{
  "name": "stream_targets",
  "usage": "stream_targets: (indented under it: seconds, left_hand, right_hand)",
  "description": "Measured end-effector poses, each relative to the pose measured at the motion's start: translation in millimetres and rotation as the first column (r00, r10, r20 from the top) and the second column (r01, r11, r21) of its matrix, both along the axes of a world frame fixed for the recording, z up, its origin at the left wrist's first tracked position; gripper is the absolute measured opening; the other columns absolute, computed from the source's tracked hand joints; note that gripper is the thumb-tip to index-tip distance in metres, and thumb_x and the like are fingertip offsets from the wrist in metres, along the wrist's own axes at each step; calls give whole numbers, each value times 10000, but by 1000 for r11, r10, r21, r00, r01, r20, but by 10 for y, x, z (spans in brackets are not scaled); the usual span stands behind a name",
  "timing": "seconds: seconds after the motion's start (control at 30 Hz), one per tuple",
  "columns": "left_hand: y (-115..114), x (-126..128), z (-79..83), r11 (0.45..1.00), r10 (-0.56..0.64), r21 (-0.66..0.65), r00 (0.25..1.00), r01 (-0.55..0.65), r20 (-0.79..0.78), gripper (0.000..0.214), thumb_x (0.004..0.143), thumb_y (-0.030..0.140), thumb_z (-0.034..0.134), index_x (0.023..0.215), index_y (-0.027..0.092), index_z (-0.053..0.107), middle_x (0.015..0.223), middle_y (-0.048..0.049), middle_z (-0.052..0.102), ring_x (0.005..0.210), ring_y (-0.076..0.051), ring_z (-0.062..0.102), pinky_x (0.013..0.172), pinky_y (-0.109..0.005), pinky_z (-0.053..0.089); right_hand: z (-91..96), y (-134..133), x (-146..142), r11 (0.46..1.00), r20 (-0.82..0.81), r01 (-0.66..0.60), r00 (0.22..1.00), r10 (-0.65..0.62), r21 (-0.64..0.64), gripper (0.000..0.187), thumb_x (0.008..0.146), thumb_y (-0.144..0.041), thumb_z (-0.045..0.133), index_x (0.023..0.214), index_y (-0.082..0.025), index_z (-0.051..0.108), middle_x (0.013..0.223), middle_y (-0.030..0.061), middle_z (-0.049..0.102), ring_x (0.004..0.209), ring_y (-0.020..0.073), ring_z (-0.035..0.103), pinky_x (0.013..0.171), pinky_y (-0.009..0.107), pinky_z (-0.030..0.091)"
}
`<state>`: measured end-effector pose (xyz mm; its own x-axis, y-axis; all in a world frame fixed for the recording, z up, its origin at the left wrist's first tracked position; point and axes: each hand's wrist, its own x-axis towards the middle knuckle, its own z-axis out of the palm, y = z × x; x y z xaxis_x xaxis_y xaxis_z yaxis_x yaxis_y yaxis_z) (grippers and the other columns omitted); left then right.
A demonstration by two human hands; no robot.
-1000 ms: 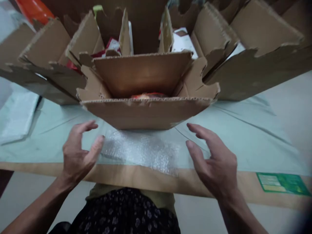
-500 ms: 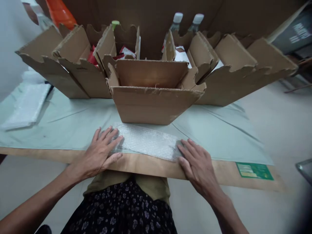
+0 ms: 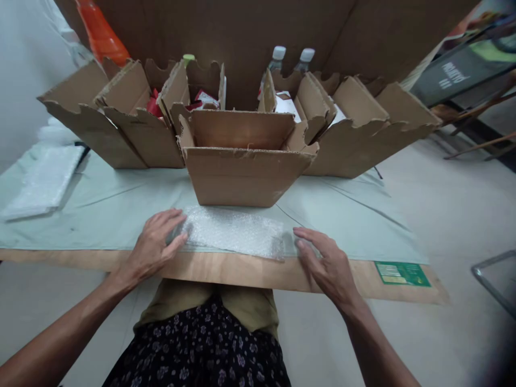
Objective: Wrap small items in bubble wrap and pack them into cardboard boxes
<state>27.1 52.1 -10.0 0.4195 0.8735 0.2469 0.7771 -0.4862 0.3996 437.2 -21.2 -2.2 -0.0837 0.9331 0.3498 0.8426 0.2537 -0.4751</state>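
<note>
A flat strip of bubble wrap (image 3: 234,232) lies near the front edge of the table, on the pale green cloth (image 3: 108,215). At its left end is my left hand (image 3: 158,242), fingers apart, with the fingertips close to or touching the plastic. My right hand (image 3: 324,263) hovers just off the right end, thumb and fingers apart and nothing between them. Directly behind the strip stands an open cardboard box (image 3: 242,174); its inner bottom is hidden.
More cut cardboard boxes (image 3: 350,150) stand in a row behind, some holding red and white packets. Two white-capped bottles (image 3: 278,56) and an orange bottle (image 3: 105,37) rise at the back. Stacked bubble wrap sheets (image 3: 44,177) lie at left. A green label (image 3: 403,274) marks the wooden edge.
My right hand has come off the bubble wrap and now sits apart from its right end. My left hand has drawn slightly left, toward the strip's end. The camera view has shifted.
</note>
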Motion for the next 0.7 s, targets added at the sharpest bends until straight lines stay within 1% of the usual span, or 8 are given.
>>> stream_targets:
  seconds: [0.1,0.2,0.27,0.33,0.43,0.57,0.63,0.7]
  left_hand:
    - [123,212,-63,972,224,82,974,-220,-41,431,909,492,601,1153,155,713,1266,-201,676,1186,-397,597,1012,-625,486]
    - [131,410,-91,962,264,79,964,-262,-13,216,837,371,642,930,189,712,1232,-179,683,1156,-385,588,958,-585,498]
    - [35,431,-40,969,241,43,969,-243,51,97,830,284,603,815,206,658,1144,-137,719,1076,-334,627,906,-512,516]
    - [-99,380,67,976,216,-40,970,-213,111,81,853,258,571,801,214,614,942,-67,737,858,-245,662,770,-389,531]
    - [-188,345,243,987,160,-46,970,-155,181,63,896,252,571,889,214,620,786,4,704,652,-165,623,613,-280,491]
    - [78,669,307,977,-69,210,984,33,167,171,928,191,538,1032,189,674,953,-60,758,878,-216,701,828,-354,547]
    - [230,890,275,964,-117,253,985,82,126,296,938,235,575,1212,156,656,1099,-120,748,1020,-273,692,935,-443,533]
    - [243,1001,247,962,-126,260,982,87,139,559,916,324,650,1424,122,534,1309,-184,672,1201,-339,629,1045,-536,483]
  right_hand:
    - [-56,252,-50,998,47,67,997,-67,-9,319,994,-372,537,1183,-185,712,1278,151,733,1203,314,677,1002,532,531]
    - [-93,450,-287,997,94,59,994,-54,-52,238,944,-347,576,1029,-169,710,1333,183,694,1262,369,628,993,584,512]
    - [-48,388,-420,997,35,10,999,-8,-81,142,933,-296,576,903,-194,671,1245,146,731,1181,333,669,958,531,535]
    - [34,151,-503,991,-112,-13,994,-2,-132,103,941,-285,583,907,-210,646,1070,97,762,957,256,725,834,420,582]
    - [100,-379,-614,973,-405,-16,911,-80,-228,242,957,-332,625,1172,-222,646,921,47,743,765,187,721,680,305,597]
    - [-78,-972,-881,948,-686,-59,704,-183,-313,535,990,-364,616,1498,-257,485,936,38,748,788,173,733,703,293,619]
    - [-200,-1135,-1031,923,-752,-73,606,-260,-378,598,1005,-393,594,1558,-244,420,919,40,742,776,176,721,704,313,621]
    - [-265,-1227,-1146,891,-768,-89,549,-329,-446,621,1006,-422,584,1572,-230,415,924,49,737,772,183,708,706,334,621]
